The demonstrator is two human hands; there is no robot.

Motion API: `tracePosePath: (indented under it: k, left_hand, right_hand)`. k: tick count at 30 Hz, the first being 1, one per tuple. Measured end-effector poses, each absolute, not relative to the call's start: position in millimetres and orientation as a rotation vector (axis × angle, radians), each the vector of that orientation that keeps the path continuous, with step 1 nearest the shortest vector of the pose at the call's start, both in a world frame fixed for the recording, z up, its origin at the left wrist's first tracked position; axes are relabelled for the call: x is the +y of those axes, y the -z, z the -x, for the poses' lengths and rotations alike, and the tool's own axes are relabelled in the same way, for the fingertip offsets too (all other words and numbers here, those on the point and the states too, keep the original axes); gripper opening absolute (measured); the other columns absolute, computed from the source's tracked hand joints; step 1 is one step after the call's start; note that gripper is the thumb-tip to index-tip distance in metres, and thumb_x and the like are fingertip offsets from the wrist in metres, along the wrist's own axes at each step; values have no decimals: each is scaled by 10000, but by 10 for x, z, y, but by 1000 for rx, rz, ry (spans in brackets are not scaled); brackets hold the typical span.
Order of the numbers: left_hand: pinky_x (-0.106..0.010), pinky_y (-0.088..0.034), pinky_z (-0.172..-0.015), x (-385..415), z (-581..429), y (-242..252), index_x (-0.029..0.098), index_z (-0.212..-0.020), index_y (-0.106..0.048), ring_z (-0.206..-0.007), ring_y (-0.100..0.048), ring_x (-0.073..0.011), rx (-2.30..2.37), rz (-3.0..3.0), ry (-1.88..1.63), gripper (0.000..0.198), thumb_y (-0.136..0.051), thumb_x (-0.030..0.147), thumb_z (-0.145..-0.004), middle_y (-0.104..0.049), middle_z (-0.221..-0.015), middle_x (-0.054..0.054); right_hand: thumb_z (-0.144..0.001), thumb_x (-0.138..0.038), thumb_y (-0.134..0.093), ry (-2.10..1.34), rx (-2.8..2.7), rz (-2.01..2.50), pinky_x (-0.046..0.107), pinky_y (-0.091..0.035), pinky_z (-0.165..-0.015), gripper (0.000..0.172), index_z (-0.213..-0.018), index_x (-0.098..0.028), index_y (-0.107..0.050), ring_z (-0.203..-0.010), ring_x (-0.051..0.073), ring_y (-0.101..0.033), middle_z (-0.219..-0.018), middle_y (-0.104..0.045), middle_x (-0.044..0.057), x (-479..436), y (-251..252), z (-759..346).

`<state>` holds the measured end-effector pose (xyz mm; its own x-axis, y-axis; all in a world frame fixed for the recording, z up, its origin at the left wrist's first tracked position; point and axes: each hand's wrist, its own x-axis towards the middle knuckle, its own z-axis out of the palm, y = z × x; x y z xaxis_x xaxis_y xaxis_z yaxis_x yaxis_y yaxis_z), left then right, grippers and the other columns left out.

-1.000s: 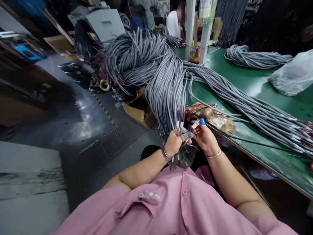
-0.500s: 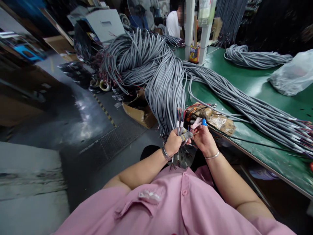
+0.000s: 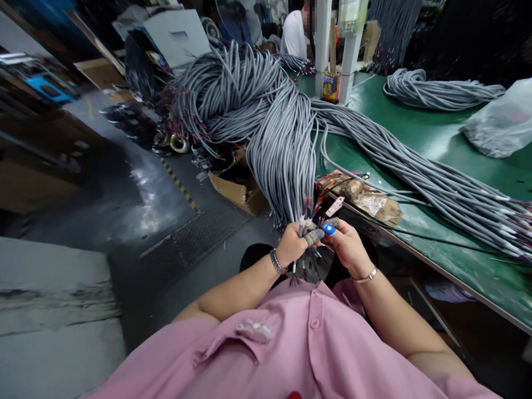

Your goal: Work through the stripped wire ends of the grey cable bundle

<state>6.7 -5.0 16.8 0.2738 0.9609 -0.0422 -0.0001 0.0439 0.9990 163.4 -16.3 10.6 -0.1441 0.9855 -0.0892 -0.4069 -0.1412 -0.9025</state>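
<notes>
My left hand (image 3: 293, 244) is closed round the stripped ends of a few grey cables (image 3: 302, 223), whose coloured wires stick up above the fist. A grey cot covers its thumb. My right hand (image 3: 348, 245), with a blue cot on one fingertip, pinches the thin coloured wires right beside the left thumb. Both hands sit just off the near edge of the green table (image 3: 424, 138). A thick bundle of grey cables (image 3: 282, 138) hangs down from the table to my hands.
More grey cables (image 3: 415, 177) lie across the table to the right, with another coil (image 3: 436, 91) at the back. A taped brown pad (image 3: 366, 199) sits at the table edge. A clear plastic bag (image 3: 499, 122), white post (image 3: 349, 50), cardboard box (image 3: 235, 188) and a seated person (image 3: 293, 33) are around.
My right hand has dropped and drawn in toward the left thumb, its blue-tipped finger now bent down onto the wires. The view has tilted slightly.
</notes>
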Motion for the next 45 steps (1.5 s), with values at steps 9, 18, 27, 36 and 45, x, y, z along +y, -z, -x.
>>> tracePosePath:
  k: [9, 18, 27, 36, 45]
  left_hand:
    - [-213, -426, -499, -36, -49, -241, 126, -628, -612, -481, -553, -100, 997, -1254, -898, 345, -762, 429, -696, -638, -552, -33]
    - [-218, -447, -517, -43, -97, -156, 133, -639, -609, -504, -586, -116, 1016, -1096, -1033, 352, -774, 440, -682, -621, -530, -21]
    - [-214, -418, -467, -29, -115, -184, 125, -673, -640, -473, -582, -115, 962, -1022, -1104, 337, -772, 435, -685, -659, -569, -40]
    - [-216, -430, -470, -16, -226, -288, 129, -641, -623, -464, -569, -110, 969, -995, -1106, 342, -783, 430, -661, -643, -542, -34]
    - [-213, -405, -442, 24, -246, -265, 132, -637, -620, -438, -557, -111, 996, -960, -1104, 343, -783, 433, -653, -629, -513, -27]
  right_hand:
    - [-730, -370, -756, -1426, -983, 997, 252, -403, -599, 191, -759, -199, -677, -590, 109, -496, -673, -619, -24, -150, -57, -1636]
    - [-750, -345, -749, -1544, -777, 904, 242, -391, -576, 185, -742, -197, -639, -551, 95, -504, -598, -588, -45, -175, -34, -1557]
    - [-723, -544, -723, -1687, -482, 804, 240, -478, -568, 357, -767, -197, -655, -550, 91, -513, -673, -617, -24, 10, 111, -1734]
    - [-755, -587, -678, -1613, -626, 788, 229, -503, -557, 402, -814, -190, -668, -584, 104, -562, -729, -666, 1, 308, -7, -1740]
    - [-823, -667, -521, -1240, -739, 833, 260, -486, -606, 515, -716, -185, -668, -625, 135, -592, -703, -679, 33, 332, 130, -1605]
